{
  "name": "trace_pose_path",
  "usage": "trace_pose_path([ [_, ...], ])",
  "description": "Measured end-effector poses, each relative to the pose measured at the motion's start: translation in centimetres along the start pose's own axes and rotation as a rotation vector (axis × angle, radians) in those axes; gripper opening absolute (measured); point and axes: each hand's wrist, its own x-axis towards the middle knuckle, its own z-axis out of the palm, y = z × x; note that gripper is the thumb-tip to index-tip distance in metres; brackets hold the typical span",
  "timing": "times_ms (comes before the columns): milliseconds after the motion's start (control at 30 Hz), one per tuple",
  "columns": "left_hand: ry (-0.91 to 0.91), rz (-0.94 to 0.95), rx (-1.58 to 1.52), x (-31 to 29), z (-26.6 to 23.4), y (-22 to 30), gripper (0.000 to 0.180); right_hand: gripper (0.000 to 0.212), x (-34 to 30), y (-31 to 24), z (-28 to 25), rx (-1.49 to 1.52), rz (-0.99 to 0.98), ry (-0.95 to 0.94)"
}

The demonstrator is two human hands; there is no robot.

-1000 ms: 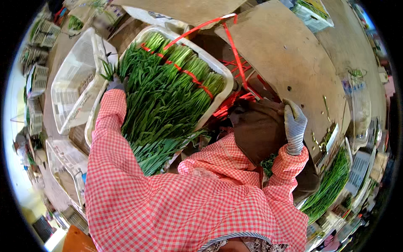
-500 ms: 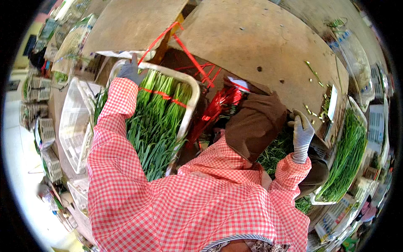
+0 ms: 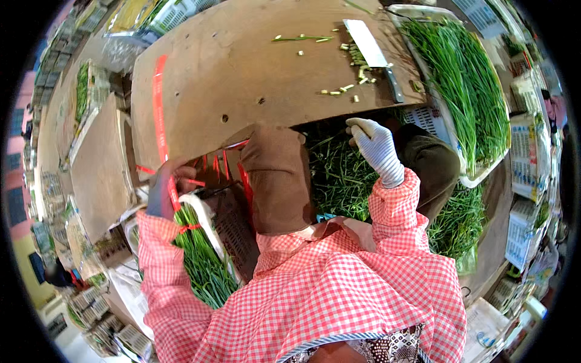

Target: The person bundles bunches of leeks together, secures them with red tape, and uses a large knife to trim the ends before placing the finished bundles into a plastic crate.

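My left hand (image 3: 162, 189), in a grey glove and partly smeared, is closed on a red plastic strip (image 3: 159, 109). One end of the strip stretches up across the wooden board (image 3: 242, 72). Just below that hand, green leafy stalks (image 3: 204, 260) bound with a red band (image 3: 190, 227) lie in a white crate (image 3: 212, 230). My right hand (image 3: 376, 148) wears a striped white glove with bare fingertips. Its fingers are loosely bent, thumb apart, nothing visible in them. It hovers over loose green leaves (image 3: 339, 175), near the board's front edge.
A cleaver (image 3: 369, 45) with a dark handle lies at the board's right, beside cut stalk ends (image 3: 357, 57). Long green stalks (image 3: 466, 85) fill a crate on the right. My brown-clad knee (image 3: 278, 181) rises between my hands. Crates (image 3: 523, 230) surround the place.
My view has swung right, bringing the cleaver and the right crate fully in. My left hand has left the crate's far rim and now holds the red strip. My right hand stays loosely bent.
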Motion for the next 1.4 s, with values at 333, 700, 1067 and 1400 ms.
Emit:
trace_pose_path([
  [333,-0.321,-0.33,0.163,16.9,6.6,0.0,0.025,0.055,9.0,3.0,-11.3,-0.846,0.078,-0.025],
  [700,0.044,0.968,1.402,8.2,10.2,9.1,0.055,0.031,20.9,5.1,-17.0,-1.025,-0.058,-0.021],
  [1067,0.229,1.187,1.326,20.6,35.6,4.8,0.061,0.023,21.9,8.8,-12.3,-0.793,-0.276,0.011],
  [1400,-0.296,1.128,1.186,10.6,42.7,-0.1,0.035,0.023,16.7,9.4,-9.0,-0.324,-0.189,-0.237],
])
